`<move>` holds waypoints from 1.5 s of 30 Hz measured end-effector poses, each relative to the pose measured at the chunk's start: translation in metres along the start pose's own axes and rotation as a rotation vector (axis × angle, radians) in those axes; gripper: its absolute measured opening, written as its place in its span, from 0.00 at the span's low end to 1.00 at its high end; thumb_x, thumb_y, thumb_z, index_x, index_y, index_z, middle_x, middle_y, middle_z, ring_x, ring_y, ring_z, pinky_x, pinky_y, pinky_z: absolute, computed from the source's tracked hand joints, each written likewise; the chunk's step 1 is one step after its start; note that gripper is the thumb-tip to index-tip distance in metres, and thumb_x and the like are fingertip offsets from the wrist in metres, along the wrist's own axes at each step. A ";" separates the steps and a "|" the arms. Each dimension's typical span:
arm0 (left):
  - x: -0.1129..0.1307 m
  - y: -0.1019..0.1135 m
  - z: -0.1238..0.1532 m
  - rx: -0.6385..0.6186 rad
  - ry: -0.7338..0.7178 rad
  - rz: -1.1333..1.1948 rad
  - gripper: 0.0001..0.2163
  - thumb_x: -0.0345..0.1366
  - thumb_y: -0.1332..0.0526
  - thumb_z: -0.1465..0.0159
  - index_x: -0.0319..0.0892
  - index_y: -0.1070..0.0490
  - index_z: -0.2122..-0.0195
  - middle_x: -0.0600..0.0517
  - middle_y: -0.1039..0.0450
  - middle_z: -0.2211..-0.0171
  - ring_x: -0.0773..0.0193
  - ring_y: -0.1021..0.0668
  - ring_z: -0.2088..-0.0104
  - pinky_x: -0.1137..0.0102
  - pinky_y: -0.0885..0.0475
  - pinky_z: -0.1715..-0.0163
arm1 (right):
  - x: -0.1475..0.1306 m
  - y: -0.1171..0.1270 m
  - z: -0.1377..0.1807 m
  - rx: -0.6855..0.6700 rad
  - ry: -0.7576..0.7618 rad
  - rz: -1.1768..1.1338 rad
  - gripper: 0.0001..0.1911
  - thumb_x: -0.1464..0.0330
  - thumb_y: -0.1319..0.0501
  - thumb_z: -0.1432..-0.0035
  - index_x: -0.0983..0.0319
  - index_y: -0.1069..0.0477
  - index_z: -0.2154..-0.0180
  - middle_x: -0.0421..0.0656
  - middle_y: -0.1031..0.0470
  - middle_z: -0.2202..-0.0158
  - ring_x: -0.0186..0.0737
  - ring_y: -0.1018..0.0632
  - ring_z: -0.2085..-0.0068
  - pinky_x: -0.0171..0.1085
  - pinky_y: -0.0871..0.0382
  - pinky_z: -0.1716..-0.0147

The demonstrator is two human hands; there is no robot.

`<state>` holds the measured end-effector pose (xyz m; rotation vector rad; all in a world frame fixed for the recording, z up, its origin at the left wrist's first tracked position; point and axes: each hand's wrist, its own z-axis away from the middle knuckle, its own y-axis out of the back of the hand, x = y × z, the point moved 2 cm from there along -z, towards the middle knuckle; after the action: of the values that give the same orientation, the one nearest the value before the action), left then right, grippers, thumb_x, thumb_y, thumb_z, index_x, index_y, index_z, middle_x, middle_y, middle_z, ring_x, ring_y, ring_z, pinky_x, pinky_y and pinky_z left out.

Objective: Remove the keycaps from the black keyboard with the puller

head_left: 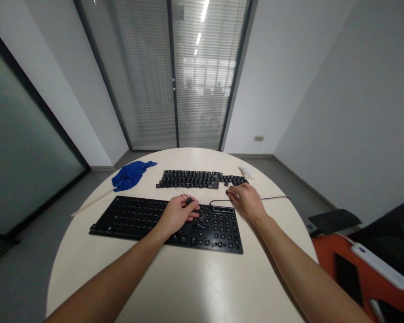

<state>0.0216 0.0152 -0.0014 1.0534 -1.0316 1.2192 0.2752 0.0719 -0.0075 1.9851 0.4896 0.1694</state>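
Observation:
My left hand (177, 215) is closed around a wire keycap puller (189, 201) with a dark middle part. Its thin wires stick out on either side of the fingers. Below this hand lies a black keyboard base (131, 217), with most of its keycaps off and the bare switch posts showing. My right hand (248, 201) pinches a small black keycap (227, 192) between thumb and fingers, just above the table. Beyond it, loose black keycaps (188, 179) are laid out in rows like a keyboard. The fingers partly cover the nearest keycaps at the right end.
A blue cloth (131, 176) and a thin wooden stick (92, 202) lie on the round table (195, 287) at left. Crumpled white tissue (245, 172) sits at the back right. The keyboard cable (276, 197) runs rightward. An orange chair (326, 251) holds a power strip (379, 264) and a phone (348, 277).

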 end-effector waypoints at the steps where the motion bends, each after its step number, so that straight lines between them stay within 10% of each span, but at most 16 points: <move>1: 0.000 0.000 0.000 0.002 0.004 0.000 0.06 0.35 0.35 0.37 0.38 0.27 0.63 0.48 0.20 0.67 0.67 0.18 0.75 0.80 0.28 0.79 | 0.000 -0.001 -0.001 0.003 -0.006 0.011 0.08 0.69 0.39 0.39 0.58 0.20 0.62 0.42 0.18 0.62 0.45 0.25 0.58 0.38 0.34 0.59; 28: 0.006 -0.001 0.004 -0.015 0.012 -0.021 0.09 0.38 0.33 0.39 0.38 0.28 0.63 0.47 0.20 0.66 0.67 0.18 0.74 0.79 0.28 0.78 | 0.004 -0.011 -0.005 0.069 0.025 0.064 0.10 0.70 0.40 0.38 0.57 0.19 0.66 0.41 0.18 0.55 0.46 0.26 0.60 0.41 0.32 0.62; 45: 0.046 0.022 0.030 -0.487 -0.222 -0.448 0.07 0.37 0.35 0.40 0.39 0.22 0.65 0.51 0.22 0.75 0.68 0.25 0.77 0.77 0.35 0.78 | 0.002 -0.008 -0.005 0.092 0.027 0.000 0.09 0.71 0.40 0.38 0.57 0.20 0.66 0.40 0.20 0.51 0.46 0.27 0.58 0.44 0.31 0.59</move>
<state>0.0012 -0.0033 0.0510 0.9717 -1.1117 0.4627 0.2735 0.0795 -0.0126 2.0745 0.5225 0.1765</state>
